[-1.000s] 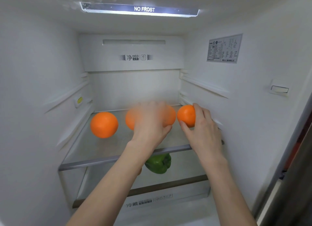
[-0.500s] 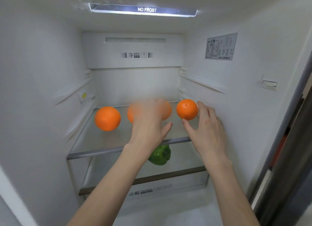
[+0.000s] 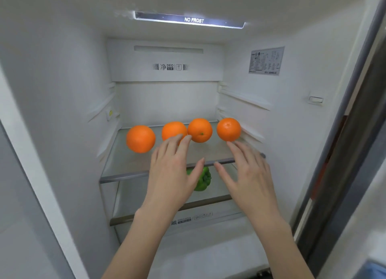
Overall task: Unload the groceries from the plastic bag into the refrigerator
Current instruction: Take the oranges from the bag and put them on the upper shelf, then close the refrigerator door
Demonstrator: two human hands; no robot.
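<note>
Both hands pulled back off the oranges: left hand point(image 3: 173, 174) and right hand point(image 3: 248, 178) spread, empty. Oranges point(image 3: 200, 130) firm, round, roll-prone on glass shelf point(image 3: 125, 166); cup around the middle.

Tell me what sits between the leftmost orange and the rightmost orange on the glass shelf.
Head view: two more oranges, between leftmost orange and rightmost orange.
</note>
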